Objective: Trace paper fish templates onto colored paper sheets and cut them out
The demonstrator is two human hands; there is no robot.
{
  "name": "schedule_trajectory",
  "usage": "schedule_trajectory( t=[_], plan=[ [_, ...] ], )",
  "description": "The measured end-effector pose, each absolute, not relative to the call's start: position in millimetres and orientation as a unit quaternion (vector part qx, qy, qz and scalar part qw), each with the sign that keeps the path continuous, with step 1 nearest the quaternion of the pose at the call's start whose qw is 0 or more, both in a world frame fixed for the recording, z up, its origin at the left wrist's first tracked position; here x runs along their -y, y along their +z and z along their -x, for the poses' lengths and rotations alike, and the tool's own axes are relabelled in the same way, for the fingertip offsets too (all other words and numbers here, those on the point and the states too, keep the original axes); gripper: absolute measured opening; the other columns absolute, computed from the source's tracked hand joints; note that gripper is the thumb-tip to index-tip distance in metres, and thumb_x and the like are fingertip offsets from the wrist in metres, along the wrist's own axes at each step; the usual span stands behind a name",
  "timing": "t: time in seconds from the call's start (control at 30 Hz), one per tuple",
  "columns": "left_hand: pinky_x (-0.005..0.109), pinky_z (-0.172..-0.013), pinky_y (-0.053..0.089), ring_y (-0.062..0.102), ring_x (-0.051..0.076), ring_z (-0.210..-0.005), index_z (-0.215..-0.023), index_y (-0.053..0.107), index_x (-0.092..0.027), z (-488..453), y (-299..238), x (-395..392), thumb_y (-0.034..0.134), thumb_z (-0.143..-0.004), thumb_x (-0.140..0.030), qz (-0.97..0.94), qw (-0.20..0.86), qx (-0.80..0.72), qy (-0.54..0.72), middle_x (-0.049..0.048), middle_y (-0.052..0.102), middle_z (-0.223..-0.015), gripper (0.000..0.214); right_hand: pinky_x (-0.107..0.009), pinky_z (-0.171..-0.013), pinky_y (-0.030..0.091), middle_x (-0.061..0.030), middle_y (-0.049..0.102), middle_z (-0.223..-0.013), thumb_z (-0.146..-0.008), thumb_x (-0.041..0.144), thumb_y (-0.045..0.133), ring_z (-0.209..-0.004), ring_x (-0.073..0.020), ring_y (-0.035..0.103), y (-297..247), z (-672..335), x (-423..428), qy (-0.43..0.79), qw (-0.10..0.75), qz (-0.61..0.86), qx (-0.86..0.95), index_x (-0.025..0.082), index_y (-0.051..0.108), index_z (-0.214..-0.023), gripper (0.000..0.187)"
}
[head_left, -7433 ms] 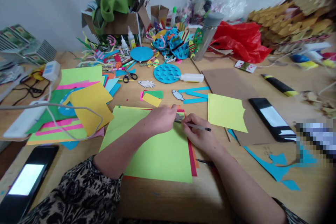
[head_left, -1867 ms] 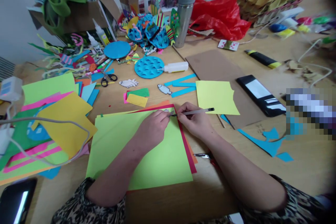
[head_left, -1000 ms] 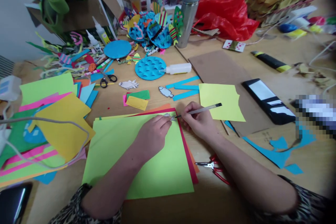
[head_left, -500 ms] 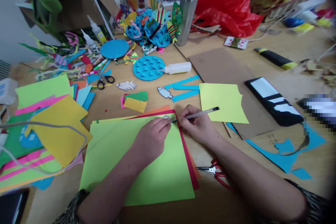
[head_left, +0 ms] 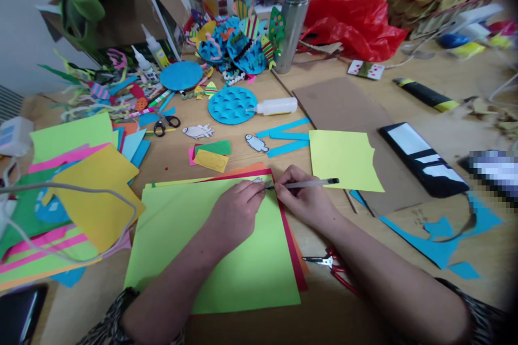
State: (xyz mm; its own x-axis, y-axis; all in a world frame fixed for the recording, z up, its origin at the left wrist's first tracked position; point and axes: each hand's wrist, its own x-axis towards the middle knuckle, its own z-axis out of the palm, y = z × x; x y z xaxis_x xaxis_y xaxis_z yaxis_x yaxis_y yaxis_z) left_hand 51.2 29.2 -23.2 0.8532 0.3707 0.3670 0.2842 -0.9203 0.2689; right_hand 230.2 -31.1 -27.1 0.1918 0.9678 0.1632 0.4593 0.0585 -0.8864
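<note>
My right hand grips a pen, its tip at the upper right corner of a light green paper sheet. Beside the tip, the bent fingers of my left hand press a small white paper fish against that corner, covering most of it. Red and orange sheets stick out under the green one. Two more cut-out fish, one long and one rounder, lie beyond the stack. Close to them is a yellow paper piece with a drawn outline.
Red-handled pliers lie beside my right forearm. Farther off are scissors, a glue bottle, a scalloped blue disc and a steel flask. A cable crosses coloured paper at left; a utility knife lies at right.
The pen's back end has dipped, so it lies flatter. My left hand stays almost in place on the paper fish. The whole view has shifted slightly.
</note>
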Motion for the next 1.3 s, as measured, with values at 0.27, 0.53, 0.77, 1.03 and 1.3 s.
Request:
schedule_trajectory(
  t=[0.27,0.53,0.77,1.03,1.3],
  plan=[
    [0.04,-0.095,0.053,0.061,0.024,-0.105,-0.107,0.066,-0.002,-51.4,-23.1,-27.9,0.044,-0.083,0.002,-0.958,0.104,-0.173,0.203,0.0158,0.068,-0.11,0.033,-0.022,-0.046,0.034,0.0037,0.048,-0.059,-0.079,0.016,0.055,-0.051,-0.0099,0.043,-25.4,-228.6,32.5,0.265,0.451,0.628,0.576,0.021,0.048,-0.068,0.014],
    [0.04,-0.094,0.054,0.062,0.023,-0.104,-0.108,0.066,-0.004,-51.2,-23.0,-28.0,0.042,-0.083,0.001,-0.959,0.09,-0.174,0.204,0.0137,0.068,-0.11,0.035,-0.022,-0.046,0.033,0.0042,0.047,-0.058,-0.078,0.015,0.055,-0.05,-0.0099,0.043,-26.2,-230.6,32.8,0.27,0.454,0.631,0.569,0.021,0.046,-0.068,0.015],
    [0.041,-0.094,0.054,0.061,0.024,-0.104,-0.11,0.064,-0.005,-51.0,-22.2,-27.8,0.04,-0.081,0.002,-0.961,0.084,-0.177,0.194,0.0131,0.068,-0.11,0.038,-0.023,-0.046,0.032,0.0039,0.048,-0.059,-0.077,0.015,0.055,-0.052,-0.0103,0.043,-27.5,-231.8,33.0,0.283,0.454,0.638,0.554,0.021,0.047,-0.068,0.014],
    [0.044,-0.091,0.053,0.058,0.025,-0.106,-0.119,0.06,-0.009,-53.0,-25.4,-26.2,0.039,-0.083,0.002,-0.963,0.101,-0.186,0.166,0.013,0.066,-0.112,0.044,-0.024,-0.048,0.034,0.0032,0.048,-0.059,-0.075,0.015,0.056,-0.053,-0.011,0.044,-24.4,-232.0,32.1,0.296,0.455,0.642,0.541,0.021,0.046,-0.066,0.015],
    [0.043,-0.091,0.051,0.056,0.025,-0.106,-0.12,0.059,-0.01,-53.7,-24.5,-25.2,0.04,-0.083,0.003,-0.964,0.109,-0.191,0.147,0.0118,0.065,-0.112,0.044,-0.024,-0.048,0.034,0.0032,0.048,-0.058,-0.073,0.016,0.056,-0.053,-0.0112,0.044,-22.9,-232.0,32.0,0.3,0.461,0.644,0.532,0.021,0.045,-0.065,0.015]
  ],
)
